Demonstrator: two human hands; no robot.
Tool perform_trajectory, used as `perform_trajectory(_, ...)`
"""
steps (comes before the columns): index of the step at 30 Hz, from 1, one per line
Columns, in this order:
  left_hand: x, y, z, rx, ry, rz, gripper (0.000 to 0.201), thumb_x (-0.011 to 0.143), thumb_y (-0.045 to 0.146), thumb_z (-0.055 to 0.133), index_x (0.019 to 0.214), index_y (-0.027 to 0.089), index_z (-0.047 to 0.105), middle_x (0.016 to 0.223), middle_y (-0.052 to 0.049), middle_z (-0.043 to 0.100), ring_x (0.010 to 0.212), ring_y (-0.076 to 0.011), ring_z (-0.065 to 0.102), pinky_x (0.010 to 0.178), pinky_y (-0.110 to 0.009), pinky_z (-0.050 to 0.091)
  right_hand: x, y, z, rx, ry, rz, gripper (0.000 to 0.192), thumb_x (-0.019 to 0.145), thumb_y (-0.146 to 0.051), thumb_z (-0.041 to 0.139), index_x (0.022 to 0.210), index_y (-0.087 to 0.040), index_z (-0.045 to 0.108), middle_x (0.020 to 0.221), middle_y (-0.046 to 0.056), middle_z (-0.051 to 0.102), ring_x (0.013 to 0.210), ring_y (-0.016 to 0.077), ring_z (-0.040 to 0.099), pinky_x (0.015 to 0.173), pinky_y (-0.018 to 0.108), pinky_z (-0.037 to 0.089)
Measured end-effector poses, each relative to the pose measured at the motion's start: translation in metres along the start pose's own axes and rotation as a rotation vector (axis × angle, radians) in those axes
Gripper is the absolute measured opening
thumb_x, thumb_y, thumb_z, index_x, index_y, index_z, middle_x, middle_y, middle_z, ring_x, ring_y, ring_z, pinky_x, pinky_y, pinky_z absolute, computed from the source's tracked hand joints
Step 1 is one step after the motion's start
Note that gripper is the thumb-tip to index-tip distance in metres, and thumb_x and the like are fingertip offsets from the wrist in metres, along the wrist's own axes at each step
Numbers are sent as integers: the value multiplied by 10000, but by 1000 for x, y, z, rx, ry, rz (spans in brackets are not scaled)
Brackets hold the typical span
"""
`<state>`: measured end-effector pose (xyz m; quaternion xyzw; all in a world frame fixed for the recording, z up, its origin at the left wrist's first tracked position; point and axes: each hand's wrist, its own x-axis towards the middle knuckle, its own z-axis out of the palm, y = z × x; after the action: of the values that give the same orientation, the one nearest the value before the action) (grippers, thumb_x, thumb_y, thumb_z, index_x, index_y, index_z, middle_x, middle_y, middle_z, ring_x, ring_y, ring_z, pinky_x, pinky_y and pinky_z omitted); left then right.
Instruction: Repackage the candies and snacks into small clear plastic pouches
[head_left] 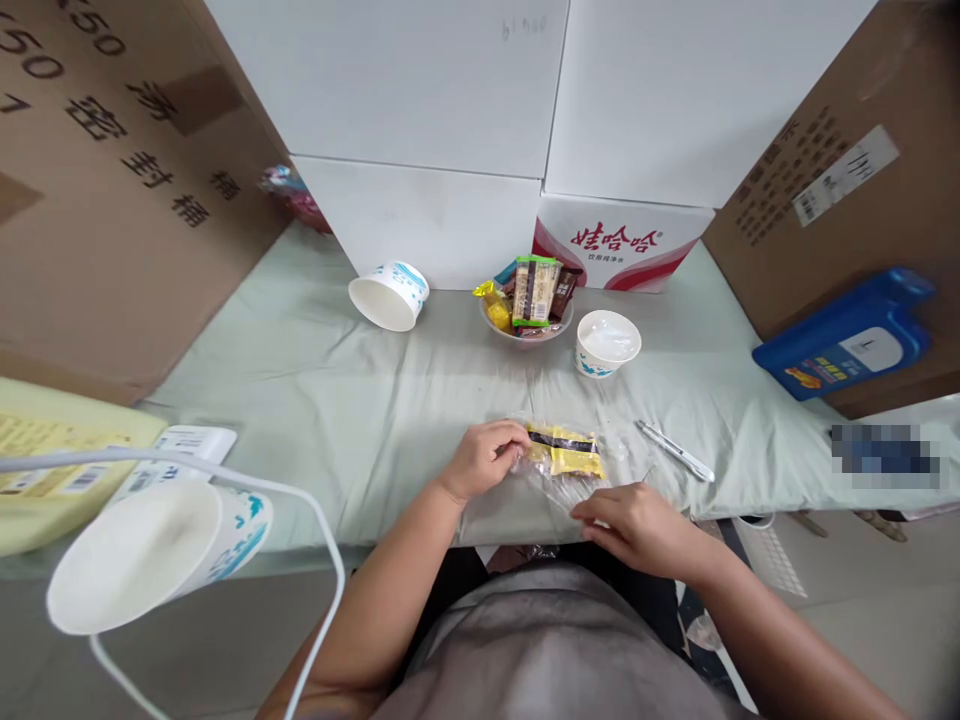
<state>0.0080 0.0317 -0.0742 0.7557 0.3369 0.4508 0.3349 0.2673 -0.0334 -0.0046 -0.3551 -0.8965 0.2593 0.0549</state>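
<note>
1. The bag (551,490) was near the middle of the table's (300,340) front edge, I think so both hands could reach it.
2. The left hand (484,462) had its thumb and finger pinched on the bag's left side, maybe because thin plastic slides about.
3. The right hand (637,530) was apart from the left, with its fingertips at the bag's corner by the front edge. I could not tell if they were shut tight on it.
4. The yellow snack (576,458) lay between the hands, by the bag's clear plastic. It was hard to tell if it was one pack or two, or all inside.
5. The pen (675,450) lay to the right of the bag, a handy spot for the right hand.
6. The bowl (525,338) stood near the back edge, likely to keep small packs in one heap. The top packs hid the ones below.
7. The right cup (596,366) had something clear in it, too shiny to name. The left cup (409,285) tipped toward the left edge.
8. At the front left corner, a cord (322,530) crossed the big cup (244,530). I could not see what held that cup up.
9. By the right edge, a patch (885,450) was all blurry squares.
</note>
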Motion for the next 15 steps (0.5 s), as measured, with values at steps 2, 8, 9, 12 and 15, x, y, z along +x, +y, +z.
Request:
perform_trajectory(2, -1, -1, 3, 109, -26, -16, 189, 837, 116, 546, 932, 195, 689, 991, -64, 713, 845, -165, 683, 746, -304, 563, 3, -1, 4, 13, -60, 15, 207, 952, -213, 460, 1035, -240, 648, 832, 19, 713, 735, 155, 676, 644, 245, 477)
perform_trajectory(8, 1, -1, 4, 278, -168, -66, 716, 670, 450, 816, 1295, 226, 546, 1321, -109, 587, 1193, -283, 570, 1023, -456, 484, 21, 18, 10, -48, 364, 158, 213, 966, -246, 441, 1055, -204, 630, 963, 91, 686, 853, 203, 658, 746, 332, 521)
perform_trajectory(9, 2, -2, 4, 293, -187, -60, 806, 634, 476, 834, 1329, 226, 510, 1332, -112, 576, 1230, -296, 539, 1058, -477, 451, 25, 21, 9, -75, 397, 146, 200, 948, -252, 483, 1077, -204, 627, 1008, 105, 673, 912, 224, 643, 792, 367, 521)
perform_trajectory(12, 2, -2, 5, 323, -218, -55, 931, 595, 427, 864, 1392, 244, 419, 1352, -105, 551, 1254, -300, 512, 1074, -493, 429, 40, 25, 8, -116, 315, 90, 462, 835, -280, 661, 1276, -209, 543, 1248, 143, 593, 1135, 293, 553, 951, 487, 464)
perform_trajectory(15, 0, -2, 6, 343, -236, -38, 980, 576, 354, 872, 1414, 260, 373, 1370, -104, 527, 1268, -311, 494, 1075, -510, 417, 55, 25, 10, -122, 160, 113, 793, 723, -322, 773, 1416, -190, 412, 1375, 171, 515, 1227, 334, 488, 996, 528, 417)
